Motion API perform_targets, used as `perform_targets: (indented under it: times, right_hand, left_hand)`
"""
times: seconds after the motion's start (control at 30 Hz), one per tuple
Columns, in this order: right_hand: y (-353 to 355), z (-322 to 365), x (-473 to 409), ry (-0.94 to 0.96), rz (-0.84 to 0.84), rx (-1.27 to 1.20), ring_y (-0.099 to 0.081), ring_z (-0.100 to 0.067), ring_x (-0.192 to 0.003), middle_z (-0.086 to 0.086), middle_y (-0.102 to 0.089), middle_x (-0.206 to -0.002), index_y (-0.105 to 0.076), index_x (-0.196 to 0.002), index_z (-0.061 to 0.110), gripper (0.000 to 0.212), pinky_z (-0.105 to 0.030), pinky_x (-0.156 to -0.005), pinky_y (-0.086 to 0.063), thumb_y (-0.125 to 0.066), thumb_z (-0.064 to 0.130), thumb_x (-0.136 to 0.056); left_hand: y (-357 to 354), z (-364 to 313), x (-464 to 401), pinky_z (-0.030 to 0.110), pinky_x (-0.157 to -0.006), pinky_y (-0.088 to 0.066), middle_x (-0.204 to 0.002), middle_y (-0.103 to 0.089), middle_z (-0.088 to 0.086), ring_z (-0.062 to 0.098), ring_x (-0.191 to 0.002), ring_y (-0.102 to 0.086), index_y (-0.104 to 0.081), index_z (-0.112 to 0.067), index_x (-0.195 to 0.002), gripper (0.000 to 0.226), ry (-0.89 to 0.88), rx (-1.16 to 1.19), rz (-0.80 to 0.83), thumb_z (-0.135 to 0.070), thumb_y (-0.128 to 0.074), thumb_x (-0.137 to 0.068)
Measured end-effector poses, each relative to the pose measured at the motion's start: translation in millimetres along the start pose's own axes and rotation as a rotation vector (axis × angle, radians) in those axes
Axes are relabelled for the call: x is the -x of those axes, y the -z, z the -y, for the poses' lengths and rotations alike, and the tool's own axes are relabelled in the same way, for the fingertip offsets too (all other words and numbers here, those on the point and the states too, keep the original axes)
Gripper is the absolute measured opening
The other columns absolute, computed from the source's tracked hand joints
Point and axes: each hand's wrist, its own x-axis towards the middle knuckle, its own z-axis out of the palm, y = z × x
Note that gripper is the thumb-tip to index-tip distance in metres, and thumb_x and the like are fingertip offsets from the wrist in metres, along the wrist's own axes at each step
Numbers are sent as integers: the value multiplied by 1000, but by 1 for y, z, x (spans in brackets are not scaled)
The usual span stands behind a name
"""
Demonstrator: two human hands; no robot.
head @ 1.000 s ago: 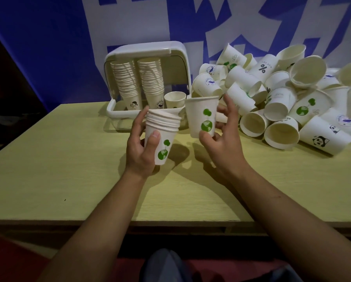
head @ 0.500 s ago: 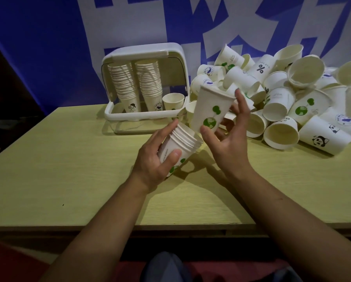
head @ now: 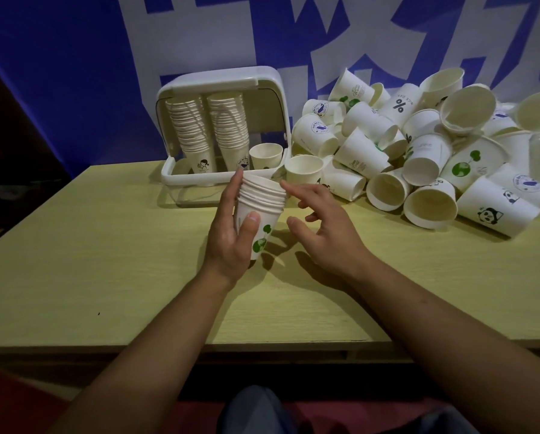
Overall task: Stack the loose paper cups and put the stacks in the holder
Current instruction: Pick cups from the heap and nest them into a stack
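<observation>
My left hand [head: 231, 236] grips a short stack of white paper cups [head: 262, 205] with green prints, held upright over the middle of the table. Just right of the stack, my right hand [head: 322, 227] is empty with its fingers spread. The white plastic holder [head: 181, 173] stands at the back with its lid up. Inside it are two tall cup stacks [head: 212, 133] and one single cup [head: 264, 155]. A big heap of loose paper cups [head: 425, 151] lies at the back right. One upright loose cup [head: 303, 169] stands just behind my right hand.
The yellow-green wooden table [head: 112, 252] has its front edge close to me. A blue and white banner [head: 74, 57] hangs right behind the holder and the heap. My knees show below the table edge.
The cup my right hand held has gone onto the stack in my left hand. The right hand let go and opened. The stack tilted right, then came back upright.
</observation>
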Motion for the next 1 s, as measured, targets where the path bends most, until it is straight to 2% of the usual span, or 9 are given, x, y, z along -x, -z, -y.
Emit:
perform_targets:
  times: [0.17,0.27,0.37,0.4,0.47,0.53,0.73,0.87,1.0]
  right_hand:
    - [35,0,-22,35,-124,222,-48,-10,-118,4,-50,-130,-54,-138,35,47,-36,-100,-48,-62,26,-93]
    - [62,-1,-28,-4,-233,236,-52,-11,-115,3,-51,-131,-53,-139,34,49,-27,-96,-46,-63,20,-93]
    - [87,-10,-28,-59,-294,345,-51,-10,-112,3,-49,-135,-50,-140,34,50,-14,-88,-41,-63,20,-93]
    - [94,-14,-28,-77,-296,398,-51,-12,-112,2,-49,-136,-50,-140,35,51,-16,-89,-43,-63,21,-93]
    - [105,-22,-30,-110,-274,510,-54,-19,-114,1,-48,-138,-48,-140,36,52,-36,-94,-51,-65,25,-92]
    - [112,-26,-36,-147,-224,639,-54,-24,-117,0,-46,-142,-46,-142,38,54,-48,-98,-49,-65,31,-92]
    - [117,-34,-63,-216,-99,916,-42,-29,-136,-3,-40,-152,-35,-148,39,64,-51,-110,-28,-64,44,-91]
    - [112,-42,-76,-249,-36,978,-45,-32,-133,-2,-40,-152,-30,-147,42,72,-52,-107,-29,-67,52,-87]
    - [108,-42,-78,-265,-4,978,-45,-33,-131,-4,-39,-152,-25,-149,44,75,-51,-107,-31,-68,47,-88]
  left_hand:
    - [-14,-9,-19,57,-109,-43,-161,-35,-2,19,-143,-42,-17,-62,-149,63,-53,-132,61,-57,-44,-92]
    - [-32,-20,-34,54,-106,-47,-156,-41,-3,16,-136,-48,-23,-57,-150,62,-84,-75,76,-56,-44,-92]
    - [-56,-25,-46,45,-93,-56,-138,-51,-9,12,-118,-58,-30,-40,-149,64,-80,60,53,-52,-47,-89]
    - [-65,-25,-48,41,-90,-56,-135,-52,-11,12,-114,-60,-31,-36,-148,65,-69,119,42,-50,-48,-87]
    - [-80,-21,-48,37,-90,-54,-134,-53,-5,14,-115,-60,-33,-27,-148,68,-62,170,12,-49,-49,-85]
    - [-90,-14,-43,34,-95,-52,-136,-54,2,15,-119,-58,-35,-23,-147,68,-71,175,36,-47,-49,-85]
    - [-83,-1,-37,35,-97,-52,-140,-54,-1,16,-123,-58,-39,-61,-134,53,-23,156,84,-56,-56,-84]
    - [-74,3,-40,34,-98,-52,-141,-54,2,17,-125,-57,-39,-63,-132,50,-31,131,74,-55,-56,-86]
    - [-76,0,-38,38,-96,-55,-140,-54,-11,11,-122,-59,-39,-66,-132,49,8,117,130,-60,-55,-85]
